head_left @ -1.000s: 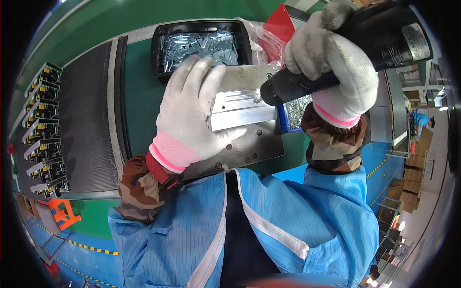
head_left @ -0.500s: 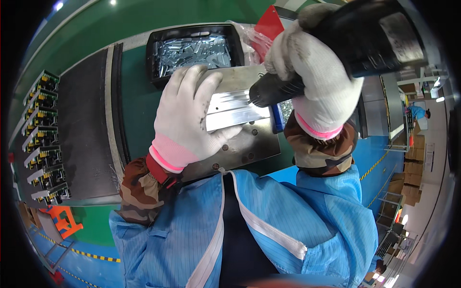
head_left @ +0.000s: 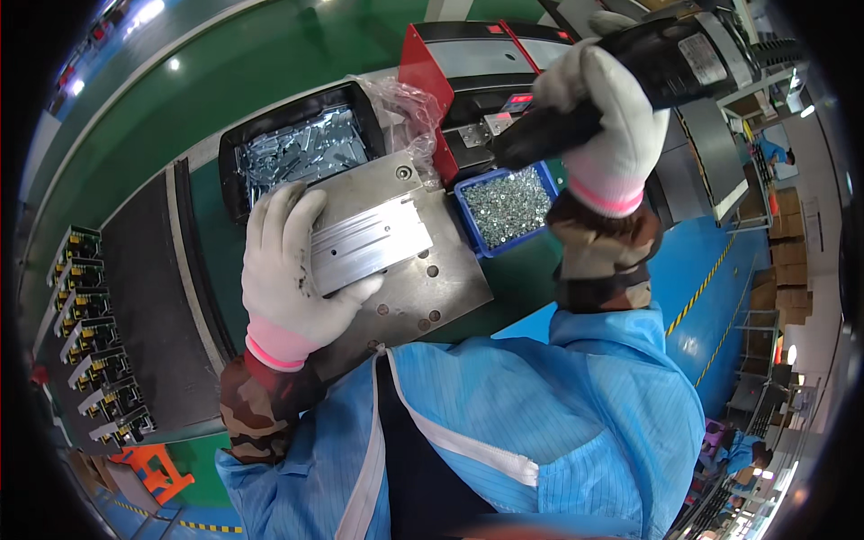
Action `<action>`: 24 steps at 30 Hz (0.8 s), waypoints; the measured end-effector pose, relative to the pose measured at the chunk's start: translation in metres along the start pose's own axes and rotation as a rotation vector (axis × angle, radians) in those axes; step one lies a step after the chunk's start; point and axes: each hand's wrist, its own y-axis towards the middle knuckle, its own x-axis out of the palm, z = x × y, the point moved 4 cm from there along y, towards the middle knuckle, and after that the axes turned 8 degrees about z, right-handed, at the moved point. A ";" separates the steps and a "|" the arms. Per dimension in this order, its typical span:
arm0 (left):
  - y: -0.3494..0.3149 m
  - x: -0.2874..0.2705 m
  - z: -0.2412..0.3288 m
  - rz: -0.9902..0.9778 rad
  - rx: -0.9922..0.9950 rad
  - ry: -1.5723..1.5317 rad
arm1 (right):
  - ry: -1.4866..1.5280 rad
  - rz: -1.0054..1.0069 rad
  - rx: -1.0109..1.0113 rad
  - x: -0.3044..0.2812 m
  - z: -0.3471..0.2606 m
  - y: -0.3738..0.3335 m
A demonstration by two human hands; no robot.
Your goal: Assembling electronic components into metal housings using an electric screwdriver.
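Observation:
A silver, grooved aluminium part (head_left: pixel 382 238) with small holes lies on a thick steel plate (head_left: pixel 459 290). My left hand (head_left: pixel 292 274), in a white glove with a pink cuff, grips its left end, thumb at the near edge and fingers at the far side. My gloved right hand (head_left: pixel 616 130) is closed around a black electric screwdriver (head_left: pixel 652 67), held slanting. The screwdriver's nose points down-left, at the front of a red-and-black screw feeder (head_left: pixel 427 85). Whether its bit touches the feeder I cannot tell.
A blue tray (head_left: pixel 486 253) full of small metal fasteners stands right of the plate. Behind the plate, a black bin (head_left: pixel 230 187) holds flat metal pieces, with clear plastic film (head_left: pixel 405 108) beside it. Circuit-board assemblies (head_left: pixel 94 333) line the dark belt at far left.
My right hand has lifted the screwdriver off the aluminium part and carried it to the screw feeder. My left hand still holds the part. The view has shifted, showing the feeder and blue tray.

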 end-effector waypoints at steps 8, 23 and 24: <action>0.000 0.002 -0.003 0.011 0.027 0.030 | -0.410 0.109 -0.156 -0.038 0.032 0.024; -0.001 -0.001 -0.007 0.055 0.024 -0.027 | 0.274 -0.617 0.114 0.096 -0.001 -0.024; -0.002 0.000 -0.007 0.074 0.048 -0.060 | 0.219 -0.772 0.103 0.108 0.001 -0.024</action>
